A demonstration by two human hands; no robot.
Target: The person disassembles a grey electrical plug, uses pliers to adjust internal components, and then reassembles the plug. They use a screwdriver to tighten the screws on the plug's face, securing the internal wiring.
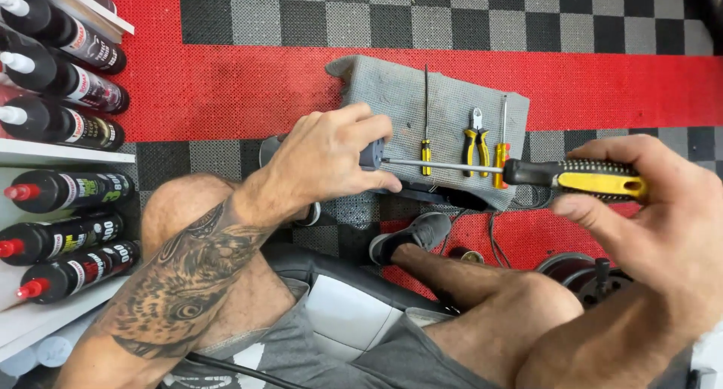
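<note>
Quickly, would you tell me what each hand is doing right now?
Left hand: closed around a small dark grey part.
Right hand: closed on a large yellow-and-black screwdriver, tip at that part.

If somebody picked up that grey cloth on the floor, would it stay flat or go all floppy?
The grey cloth would probably droop; its corner already looks folded and soft. The screwdrivers and pliers lying on it would likely slide off.

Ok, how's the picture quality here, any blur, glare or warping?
Head view: even, bright light with soft shadows; the left hand and the screwdriver in the right hand look sharp; small glints on the bottles; wide-angle lens bends the shelf edges at the left.
</note>
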